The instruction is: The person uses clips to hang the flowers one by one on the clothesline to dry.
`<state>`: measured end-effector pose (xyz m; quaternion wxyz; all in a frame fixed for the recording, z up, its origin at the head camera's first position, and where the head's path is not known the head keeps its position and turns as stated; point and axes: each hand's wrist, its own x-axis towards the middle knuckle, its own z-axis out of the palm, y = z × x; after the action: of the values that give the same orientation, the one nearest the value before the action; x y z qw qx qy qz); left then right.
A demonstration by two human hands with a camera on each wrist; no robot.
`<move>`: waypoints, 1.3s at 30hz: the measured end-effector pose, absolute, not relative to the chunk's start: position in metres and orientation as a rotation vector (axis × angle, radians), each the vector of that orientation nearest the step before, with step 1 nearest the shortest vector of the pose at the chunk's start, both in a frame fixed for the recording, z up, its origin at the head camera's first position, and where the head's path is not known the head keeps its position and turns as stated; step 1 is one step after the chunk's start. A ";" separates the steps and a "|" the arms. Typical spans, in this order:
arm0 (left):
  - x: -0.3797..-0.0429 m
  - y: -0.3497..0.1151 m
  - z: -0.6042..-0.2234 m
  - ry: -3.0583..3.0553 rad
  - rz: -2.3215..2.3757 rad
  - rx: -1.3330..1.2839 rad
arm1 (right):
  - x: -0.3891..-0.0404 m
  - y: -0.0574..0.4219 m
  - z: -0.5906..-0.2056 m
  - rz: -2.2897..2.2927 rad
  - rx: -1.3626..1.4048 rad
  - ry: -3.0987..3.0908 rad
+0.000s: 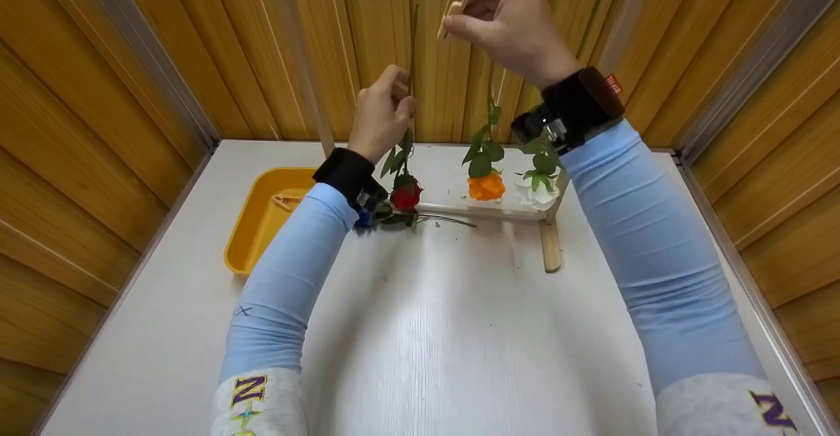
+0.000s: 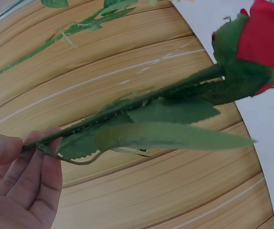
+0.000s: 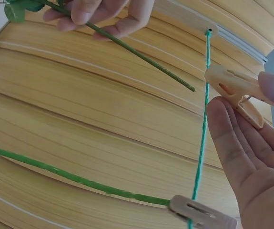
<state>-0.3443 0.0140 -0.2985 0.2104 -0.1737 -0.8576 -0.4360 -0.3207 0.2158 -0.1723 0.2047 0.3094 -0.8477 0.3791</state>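
In the head view my left hand (image 1: 382, 113) pinches the green stem of a red rose (image 1: 405, 196), whose bloom hangs downward. The left wrist view shows the stem (image 2: 113, 110) between thumb and fingers, with leaves beyond them. Higher up and to the right, my right hand (image 1: 518, 25) holds a beige clothespin (image 1: 453, 12) by its handles, thumb against fingers. That clothespin's nose is right at the green cord (image 3: 202, 148) in the right wrist view. The rose's bare stem end (image 3: 187, 87) points toward the cord, just beside the clothespin.
An orange rose (image 1: 485, 187) and a white rose (image 1: 538, 194) hang head down on the right. Another clothespin (image 3: 201, 212) grips a stem on the cord. A yellow tray (image 1: 237, 239) with a clothespin (image 1: 283, 203) stands left. A blue flower (image 1: 365, 218) lies by the wooden frame (image 1: 551, 245).
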 end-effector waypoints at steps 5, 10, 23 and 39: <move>-0.351 0.015 -0.296 -2.395 -1.233 -0.472 | -0.330 0.209 -0.156 1.035 0.820 -2.383; -0.356 0.020 -0.293 -2.447 -1.241 -0.426 | -0.341 0.207 -0.146 1.008 0.749 -2.419; -0.365 0.031 -0.281 -2.497 -1.270 -0.373 | -0.357 0.210 -0.131 0.925 0.652 -2.519; -0.367 0.044 -0.275 -2.469 -1.282 -0.381 | -0.367 0.205 -0.142 0.828 0.392 -2.537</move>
<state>-0.3671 0.0440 -0.2755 0.1661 -0.1337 -0.8672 -0.4501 -0.3669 0.2046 -0.1416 0.2203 0.1417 -0.9174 0.2996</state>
